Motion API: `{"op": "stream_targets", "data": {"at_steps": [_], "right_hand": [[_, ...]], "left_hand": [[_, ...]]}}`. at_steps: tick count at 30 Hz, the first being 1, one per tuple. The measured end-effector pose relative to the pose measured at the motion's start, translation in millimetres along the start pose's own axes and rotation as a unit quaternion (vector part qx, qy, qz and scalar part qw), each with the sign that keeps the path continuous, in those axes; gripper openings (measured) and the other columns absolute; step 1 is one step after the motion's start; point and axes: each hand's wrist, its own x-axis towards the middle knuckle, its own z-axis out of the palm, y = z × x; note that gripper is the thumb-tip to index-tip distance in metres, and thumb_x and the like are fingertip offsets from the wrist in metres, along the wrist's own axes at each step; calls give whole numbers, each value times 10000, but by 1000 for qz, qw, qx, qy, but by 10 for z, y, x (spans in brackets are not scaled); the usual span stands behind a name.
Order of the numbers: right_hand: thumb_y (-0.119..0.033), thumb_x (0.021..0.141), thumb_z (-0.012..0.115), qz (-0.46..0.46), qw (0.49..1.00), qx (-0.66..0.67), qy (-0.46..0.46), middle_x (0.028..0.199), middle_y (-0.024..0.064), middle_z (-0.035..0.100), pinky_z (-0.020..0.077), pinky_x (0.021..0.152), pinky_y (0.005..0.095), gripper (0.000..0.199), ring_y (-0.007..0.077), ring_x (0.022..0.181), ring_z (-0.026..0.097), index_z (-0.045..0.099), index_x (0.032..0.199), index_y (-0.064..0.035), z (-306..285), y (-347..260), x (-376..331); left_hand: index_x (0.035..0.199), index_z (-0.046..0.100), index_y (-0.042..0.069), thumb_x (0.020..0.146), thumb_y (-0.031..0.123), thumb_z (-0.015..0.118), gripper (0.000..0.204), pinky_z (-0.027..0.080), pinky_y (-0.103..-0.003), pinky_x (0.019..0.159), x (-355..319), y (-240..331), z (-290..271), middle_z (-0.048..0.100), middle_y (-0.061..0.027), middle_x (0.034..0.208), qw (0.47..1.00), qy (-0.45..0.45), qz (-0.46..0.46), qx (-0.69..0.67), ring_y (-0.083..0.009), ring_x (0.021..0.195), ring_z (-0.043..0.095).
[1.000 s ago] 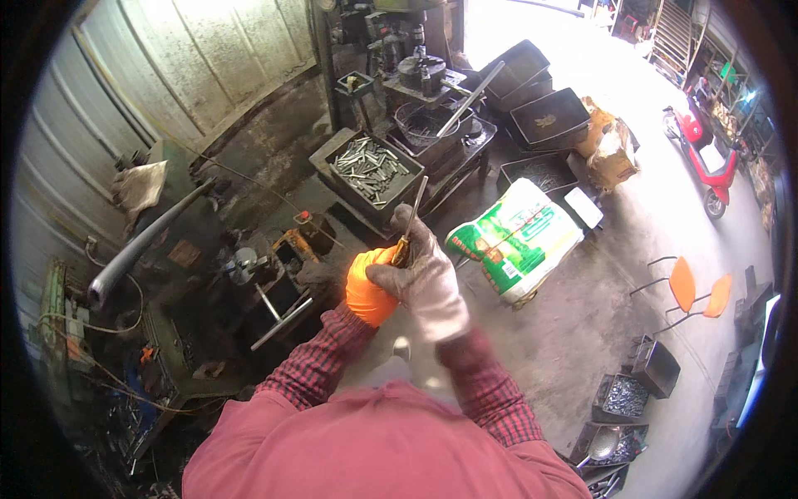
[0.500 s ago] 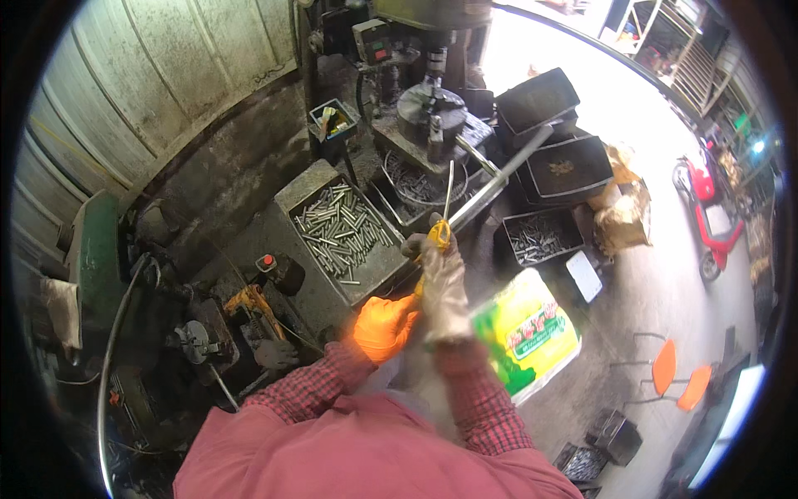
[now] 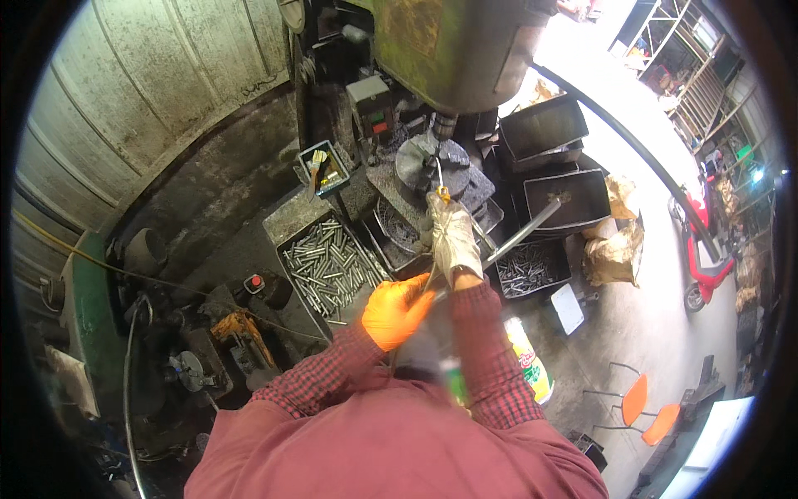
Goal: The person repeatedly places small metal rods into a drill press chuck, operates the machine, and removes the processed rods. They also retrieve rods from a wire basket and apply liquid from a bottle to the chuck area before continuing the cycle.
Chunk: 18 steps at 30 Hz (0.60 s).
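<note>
Yellow-handled screwdriver, gripped in the closed right hand, has advanced over the upper-centre chuck, within working reach; left hand partly curled, its contents indeterminable.

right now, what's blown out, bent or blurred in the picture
Head view: glare washes out the pale concrete floor at upper right; head view: fisheye bends the ribbed off-white metal wall, and the corners go black; head view: the dark red right sleeve looks smeared, probably by motion.
</note>
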Motion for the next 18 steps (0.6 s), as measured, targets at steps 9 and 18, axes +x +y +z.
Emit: {"op": "stream_targets", "data": {"at_steps": [9, 18], "right_hand": [[-420, 1102, 524, 99, 968, 181, -144, 965, 92, 693, 598, 781, 407, 485, 261, 878, 736, 566, 1341, -1, -362, -131, 18], [-372, 1049, 627, 206, 906, 233, -287, 929, 129, 687, 627, 699, 412, 552, 290, 775, 734, 466, 1442, -18, -1111, -152, 312]], "left_hand": [[1268, 700, 41, 879, 109, 774, 401, 447, -390, 798, 189, 70, -150, 664, -63, 813, 987, 50, 98, 113, -267, 768, 597], [1275, 697, 53, 819, 135, 823, 480, 432, -380, 725, 438, 709, 394, 608, -17, 762, 985, 58, 126, 102, -235, 688, 560]]}}
